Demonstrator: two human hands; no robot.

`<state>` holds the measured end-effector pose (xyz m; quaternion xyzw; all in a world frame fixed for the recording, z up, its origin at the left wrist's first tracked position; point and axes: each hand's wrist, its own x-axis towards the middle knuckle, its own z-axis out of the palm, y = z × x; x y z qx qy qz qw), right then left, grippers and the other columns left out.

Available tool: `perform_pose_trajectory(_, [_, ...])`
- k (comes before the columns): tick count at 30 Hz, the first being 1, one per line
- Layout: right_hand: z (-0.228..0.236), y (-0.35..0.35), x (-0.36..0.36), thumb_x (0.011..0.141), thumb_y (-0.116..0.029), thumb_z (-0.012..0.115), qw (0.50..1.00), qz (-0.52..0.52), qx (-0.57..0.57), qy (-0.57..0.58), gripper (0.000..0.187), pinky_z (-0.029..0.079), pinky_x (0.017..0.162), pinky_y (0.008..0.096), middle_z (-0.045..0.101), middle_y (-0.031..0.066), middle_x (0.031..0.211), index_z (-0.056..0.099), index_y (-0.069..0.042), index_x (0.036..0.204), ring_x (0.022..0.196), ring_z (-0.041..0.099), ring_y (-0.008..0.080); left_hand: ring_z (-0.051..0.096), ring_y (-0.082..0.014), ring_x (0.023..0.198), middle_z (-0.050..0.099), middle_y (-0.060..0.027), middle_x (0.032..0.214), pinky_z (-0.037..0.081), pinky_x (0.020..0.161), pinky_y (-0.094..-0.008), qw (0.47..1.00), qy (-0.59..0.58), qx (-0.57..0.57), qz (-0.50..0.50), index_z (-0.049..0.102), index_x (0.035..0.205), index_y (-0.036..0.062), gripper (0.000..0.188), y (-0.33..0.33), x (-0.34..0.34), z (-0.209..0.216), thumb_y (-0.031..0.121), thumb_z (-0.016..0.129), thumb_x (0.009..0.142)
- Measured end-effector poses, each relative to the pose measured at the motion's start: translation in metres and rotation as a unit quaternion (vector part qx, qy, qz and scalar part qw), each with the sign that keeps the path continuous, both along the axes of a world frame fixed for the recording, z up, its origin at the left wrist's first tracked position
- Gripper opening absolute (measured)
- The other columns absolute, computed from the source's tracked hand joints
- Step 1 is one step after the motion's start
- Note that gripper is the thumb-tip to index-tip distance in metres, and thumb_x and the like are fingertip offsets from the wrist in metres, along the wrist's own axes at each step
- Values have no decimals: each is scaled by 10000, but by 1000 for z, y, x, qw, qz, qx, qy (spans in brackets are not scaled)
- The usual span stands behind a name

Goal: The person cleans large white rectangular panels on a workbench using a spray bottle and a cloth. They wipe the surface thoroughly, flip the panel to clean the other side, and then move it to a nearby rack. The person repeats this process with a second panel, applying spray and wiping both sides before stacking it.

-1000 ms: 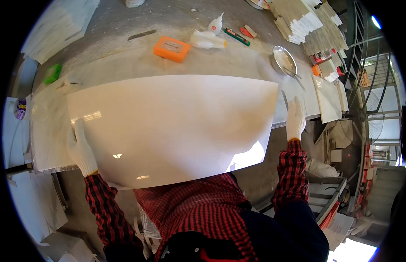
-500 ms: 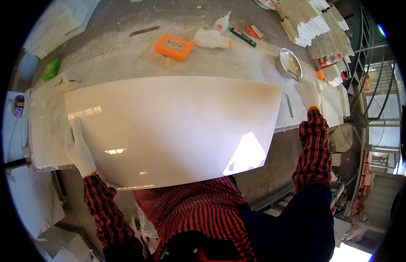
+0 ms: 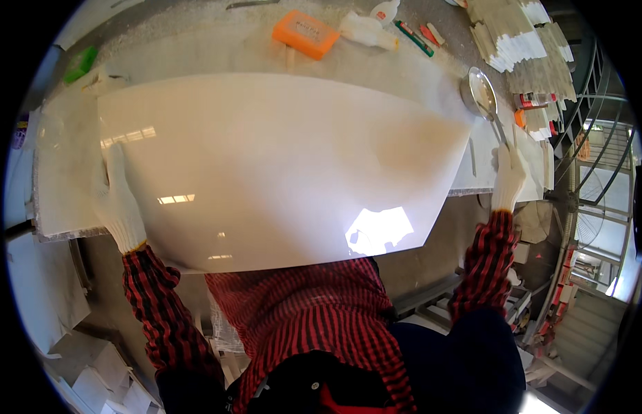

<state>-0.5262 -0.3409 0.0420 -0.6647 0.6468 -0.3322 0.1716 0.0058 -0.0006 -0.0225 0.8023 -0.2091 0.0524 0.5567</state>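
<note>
A large glossy white stone slab (image 3: 265,165) lies over the worktable (image 3: 65,172), its near edge jutting past the table front toward my body. My left hand (image 3: 121,207), in a white knit glove, holds the slab's left edge. One finger reaches up along that edge; the others blend into the pale surface. Beyond the slab's right edge, my gloved right hand (image 3: 508,179) is closed round the end of a thin metal tool (image 3: 499,129). The tool's other end reaches into a shiny metal bowl (image 3: 479,93); its tip is not clear.
Along the back lie an orange box (image 3: 305,34), a white glove (image 3: 368,31), a white squeeze bottle (image 3: 385,11) and a green cutter-like tool (image 3: 414,38). A green block (image 3: 80,65) sits far left. Stacked stone strips (image 3: 507,34) stand back right. A flat metal strip (image 3: 473,159) lies beside the slab.
My right hand has closed on the metal tool at the bowl. My left hand stays at the slab's left edge. The whole view has shifted, so the back items appear higher.
</note>
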Motion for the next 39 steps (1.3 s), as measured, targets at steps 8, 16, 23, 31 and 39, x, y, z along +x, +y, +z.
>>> perform_pose_trajectory(8, [-46, 150, 51, 1050, -178, 556, 881, 33, 90, -463, 548, 439, 724, 283, 585, 56, 987, 355, 65, 1498, 804, 507, 99, 530, -88, 813, 617, 1, 871, 461, 738, -269, 994, 110, 23, -11, 682, 1038, -44, 353, -1, -5, 11, 305, 639, 1013])
perform_pose_trajectory(16, [-66, 192, 107, 1020, -133, 601, 856, 8, 54, -513, 502, 507, 856, 316, 630, 150, 1215, 449, 77, 1450, 991, 619, 175, 533, -91, 816, 619, -1, 884, 462, 744, -269, 991, 129, -24, -29, 680, 1031, -51, 330, -2, -9, 15, 278, 653, 1007])
perform_pose_trajectory(23, [-69, 192, 134, 1018, -158, 577, 923, -55, 38, -379, 456, 505, 805, 287, 687, 71, 1040, 534, 71, 1410, 896, 624, 126, 614, -165, 998, 685, -96, 1176, 498, 894, -309, 998, 38, -18, -49, 631, 1252, -85, 440, 1, 0, 3, 279, 655, 1006])
perform_pose_trajectory(31, [-41, 178, 143, 977, -197, 588, 972, -56, 125, -192, 411, 442, 613, 266, 644, 19, 832, 631, 3, 1333, 691, 531, 84, 604, -170, 988, 688, -105, 1121, 489, 890, -311, 995, 72, 33, -67, 634, 1207, -94, 431, 2, -2, 12, 295, 621, 1022])
perform_pose_trajectory(39, [-60, 167, 156, 986, -257, 580, 998, -27, 16, -53, 380, 498, 667, 356, 669, 159, 824, 649, -70, 1310, 678, 612, 218, 547, -128, 815, 648, -54, 897, 481, 760, -302, 991, 110, 18, -76, 656, 1047, -55, 380, 2, -5, 7, 322, 615, 1026])
